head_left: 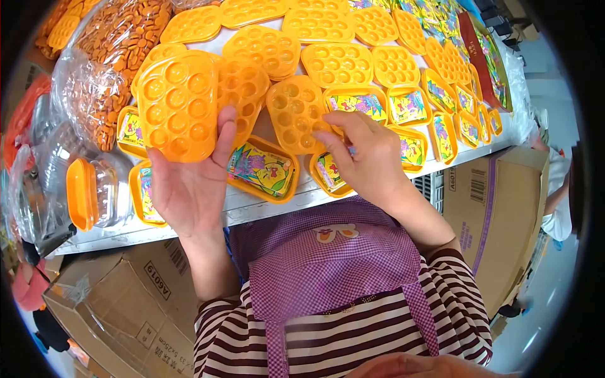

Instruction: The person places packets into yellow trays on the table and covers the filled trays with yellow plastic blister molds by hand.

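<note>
My left hand [192, 192] is closed round the lower edges of an orange dimpled tray [178, 104], tilted up above the table with its round hollows facing me. Behind it, partly covered, is another dimpled tray [242, 88]. My right hand [372, 154] pinches the right edge of a smaller-looking orange dimpled tray [295, 116] between thumb and fingers. Under and between my hands lie shallow orange boxes with colourful printed cards, among them a card box [261, 170] and another box [331, 173] partly hidden by my right hand.
More dimpled trays [337, 65] and card-filled boxes [409, 106] cover the white table [252, 213]. A clear bag of small orange pieces [123, 57] stands at the left, near stacked clear lids [113, 189]. Cardboard boxes [126, 302] [504, 208] stand below the front edge.
</note>
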Demonstrator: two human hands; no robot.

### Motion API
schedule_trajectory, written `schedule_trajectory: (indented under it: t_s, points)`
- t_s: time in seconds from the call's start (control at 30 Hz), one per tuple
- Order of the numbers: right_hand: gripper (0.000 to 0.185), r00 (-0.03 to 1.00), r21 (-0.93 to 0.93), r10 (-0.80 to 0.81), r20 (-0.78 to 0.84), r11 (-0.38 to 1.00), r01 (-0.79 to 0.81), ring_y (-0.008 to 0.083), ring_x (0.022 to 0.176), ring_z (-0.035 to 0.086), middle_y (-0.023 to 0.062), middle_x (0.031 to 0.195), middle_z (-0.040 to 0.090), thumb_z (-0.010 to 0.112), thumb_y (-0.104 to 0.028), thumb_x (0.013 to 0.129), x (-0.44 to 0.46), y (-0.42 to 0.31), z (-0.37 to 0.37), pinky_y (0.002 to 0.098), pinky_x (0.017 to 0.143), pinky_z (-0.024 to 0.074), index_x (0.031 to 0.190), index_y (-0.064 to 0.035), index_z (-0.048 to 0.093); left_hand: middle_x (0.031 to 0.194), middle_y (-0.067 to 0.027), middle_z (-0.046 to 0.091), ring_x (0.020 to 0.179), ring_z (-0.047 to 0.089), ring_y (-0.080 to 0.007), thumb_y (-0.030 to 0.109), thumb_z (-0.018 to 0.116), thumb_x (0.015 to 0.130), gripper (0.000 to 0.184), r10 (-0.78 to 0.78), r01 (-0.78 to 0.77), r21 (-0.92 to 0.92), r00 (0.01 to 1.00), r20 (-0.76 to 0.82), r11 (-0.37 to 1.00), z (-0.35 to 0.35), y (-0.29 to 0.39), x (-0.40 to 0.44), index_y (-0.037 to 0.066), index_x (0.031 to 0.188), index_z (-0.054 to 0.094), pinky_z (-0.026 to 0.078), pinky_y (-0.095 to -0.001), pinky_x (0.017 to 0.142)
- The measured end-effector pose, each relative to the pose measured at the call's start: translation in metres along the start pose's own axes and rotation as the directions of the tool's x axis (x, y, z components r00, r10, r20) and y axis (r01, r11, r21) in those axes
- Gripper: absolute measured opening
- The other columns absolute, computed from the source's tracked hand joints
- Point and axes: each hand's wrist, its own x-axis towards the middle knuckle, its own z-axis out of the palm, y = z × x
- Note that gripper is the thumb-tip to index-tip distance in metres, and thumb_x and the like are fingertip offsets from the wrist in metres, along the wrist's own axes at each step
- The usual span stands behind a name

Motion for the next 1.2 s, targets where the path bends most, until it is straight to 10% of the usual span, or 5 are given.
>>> schedule_trajectory:
  t_s: [0.27,0.57,0.67,1.0,1.2]
  points:
    - [0.040,0.939,-0.293,-0.280,0.198,0.898,0.329,0.0246,0.112,0.045,0.0094,0.119,0.050,0.069,-0.028,0.069,0.022,-0.002,0.013,0.0467,0.100,0.0250,0.106,-0.0168,0.058,0.135,-0.0196,0.037,0.117,0.043,-0.0438,0.038,0.040,0.094,0.055,-0.066,0.087,0.226,0.993,-0.102,0.970,0.004,-0.001,-0.005,0.005,0.136,0.027,0.043,-0.0483,0.095]
    - [0.038,0.971,-0.024,-0.234,0.044,0.972,0.235,0.0228,0.094,0.054,0.0119,0.098,0.057,0.067,-0.024,0.076,0.026,0.000,-0.006,0.0401,0.091,0.0364,0.107,-0.0055,0.056,0.119,-0.0162,0.053,0.105,0.057,-0.0295,0.025,0.042,0.095,0.044,-0.074,0.170,0.568,0.979,-0.188,0.805,0.030,-0.024,-0.014,-0.001,0.130,0.033,0.054,-0.0381,0.075]
    - [0.031,0.979,0.667,0.115,0.167,0.719,-0.198,0.0196,0.083,0.058,0.0115,0.095,0.059,0.065,-0.014,0.080,0.015,-0.010,-0.022,0.0303,0.077,0.0453,0.108,-0.0030,0.055,0.122,-0.0159,0.050,0.106,0.056,-0.0286,0.023,0.043,0.095,0.044,-0.165,0.213,0.635,0.977,-0.136,0.742,0.033,-0.031,-0.019,-0.001,0.130,0.033,0.056,-0.0360,0.072]
    - [0.022,0.994,0.546,-0.036,-0.107,0.833,0.089,0.0235,0.081,0.061,0.0110,0.087,0.061,0.060,0.004,0.076,-0.016,0.012,-0.014,0.0305,0.068,0.0492,0.098,-0.0029,0.060,0.136,-0.0175,0.034,0.118,0.046,-0.0334,0.056,0.045,0.086,0.080,-0.589,0.596,0.036,0.780,0.212,0.802,0.023,-0.054,-0.023,0.008,0.141,0.012,0.051,-0.0482,0.080]
    - [0.022,0.967,0.368,-0.223,-0.122,0.895,0.253,0.0289,0.082,0.058,0.0118,0.091,0.060,0.061,0.004,0.071,-0.028,0.009,-0.012,0.0365,0.069,0.0468,0.092,-0.0041,0.060,0.133,-0.0172,0.036,0.101,0.050,-0.0212,0.044,0.056,0.083,0.083,-0.607,0.511,0.444,0.789,0.099,0.736,0.030,-0.055,-0.032,0.008,0.143,0.011,0.046,-0.0292,0.074]
